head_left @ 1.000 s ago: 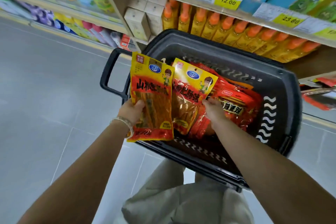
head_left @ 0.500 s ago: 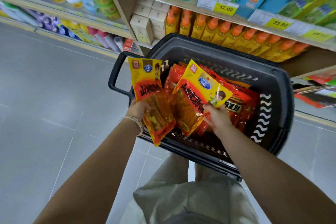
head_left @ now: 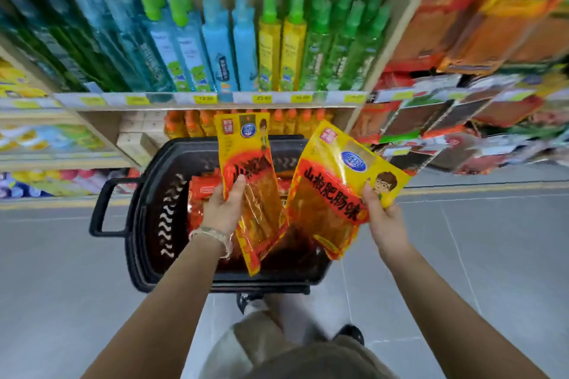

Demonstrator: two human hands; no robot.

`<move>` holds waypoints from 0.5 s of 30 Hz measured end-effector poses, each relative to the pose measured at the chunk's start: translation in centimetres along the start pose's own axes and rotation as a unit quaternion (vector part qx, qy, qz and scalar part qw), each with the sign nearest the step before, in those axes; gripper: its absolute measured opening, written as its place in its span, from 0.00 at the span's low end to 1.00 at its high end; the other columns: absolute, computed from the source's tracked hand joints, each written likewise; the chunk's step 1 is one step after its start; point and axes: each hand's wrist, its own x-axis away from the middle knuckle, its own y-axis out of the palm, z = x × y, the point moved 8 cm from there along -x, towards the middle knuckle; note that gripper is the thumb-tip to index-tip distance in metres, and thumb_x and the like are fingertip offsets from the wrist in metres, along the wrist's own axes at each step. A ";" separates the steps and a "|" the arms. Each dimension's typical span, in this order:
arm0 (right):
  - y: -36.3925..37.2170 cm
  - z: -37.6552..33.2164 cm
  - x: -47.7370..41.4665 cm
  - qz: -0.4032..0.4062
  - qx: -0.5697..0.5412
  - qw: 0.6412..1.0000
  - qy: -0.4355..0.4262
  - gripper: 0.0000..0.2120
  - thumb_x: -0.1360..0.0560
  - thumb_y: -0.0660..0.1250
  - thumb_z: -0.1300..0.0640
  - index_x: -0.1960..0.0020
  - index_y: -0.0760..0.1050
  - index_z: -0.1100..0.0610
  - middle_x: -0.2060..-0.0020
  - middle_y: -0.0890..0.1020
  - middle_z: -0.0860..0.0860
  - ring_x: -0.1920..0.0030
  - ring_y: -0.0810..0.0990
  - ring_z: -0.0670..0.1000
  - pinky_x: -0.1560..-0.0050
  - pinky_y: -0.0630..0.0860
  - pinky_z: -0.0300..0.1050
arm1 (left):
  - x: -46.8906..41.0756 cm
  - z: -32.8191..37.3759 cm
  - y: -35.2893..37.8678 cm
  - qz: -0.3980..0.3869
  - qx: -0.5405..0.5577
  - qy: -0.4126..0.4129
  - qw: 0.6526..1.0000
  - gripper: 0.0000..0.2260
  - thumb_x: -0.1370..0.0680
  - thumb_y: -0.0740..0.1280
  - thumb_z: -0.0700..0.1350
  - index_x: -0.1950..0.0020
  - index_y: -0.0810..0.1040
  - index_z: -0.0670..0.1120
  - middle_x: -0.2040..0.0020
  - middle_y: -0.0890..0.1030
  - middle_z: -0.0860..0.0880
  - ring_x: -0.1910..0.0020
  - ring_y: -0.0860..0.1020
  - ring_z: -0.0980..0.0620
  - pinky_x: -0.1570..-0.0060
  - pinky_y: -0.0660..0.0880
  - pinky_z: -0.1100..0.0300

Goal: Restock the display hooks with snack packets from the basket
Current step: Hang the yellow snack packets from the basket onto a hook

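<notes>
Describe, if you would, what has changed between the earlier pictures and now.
The left hand has lifted its yellow-and-red plastic snack packet higher above the black plastic basket. The right hand has raised its matching packet up and to the right, away from the first. Each hand still grips one packet, and red packets still lie in the basket.

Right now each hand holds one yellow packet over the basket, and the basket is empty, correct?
Not empty: the head view shows red packets in the basket. Left hand holds the left yellow packet, right hand the right yellow packet.
</notes>
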 end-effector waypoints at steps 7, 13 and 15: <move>-18.7 1.8 4.0 0.109 -0.032 0.993 -0.029 0.09 0.21 0.62 0.51 0.57 0.80 0.48 0.64 0.82 0.33 0.61 0.79 0.30 0.64 0.70 0.22 | 8.4 4.5 16.5 -0.075 -0.079 0.149 0.983 0.21 0.20 0.61 0.53 0.29 0.67 0.47 0.43 0.69 0.56 0.45 0.65 0.60 0.52 0.58 0.75; -30.6 9.9 6.4 0.197 0.005 0.979 0.044 0.07 0.21 0.62 0.52 0.53 0.78 0.51 0.58 0.81 0.48 0.56 0.79 0.46 0.59 0.70 0.31 | 12.9 1.2 28.7 -0.120 -0.141 0.110 0.976 0.19 0.21 0.62 0.54 0.33 0.73 0.48 0.42 0.74 0.52 0.37 0.71 0.49 0.55 0.59 0.70; -33.4 12.8 7.2 0.229 0.004 0.969 0.091 0.10 0.21 0.61 0.51 0.53 0.78 0.54 0.61 0.80 0.50 0.61 0.76 0.47 0.63 0.69 0.33 | 13.5 -0.3 31.8 -0.148 -0.178 0.092 0.968 0.21 0.21 0.60 0.57 0.32 0.72 0.48 0.34 0.74 0.49 0.34 0.70 0.46 0.47 0.62 0.68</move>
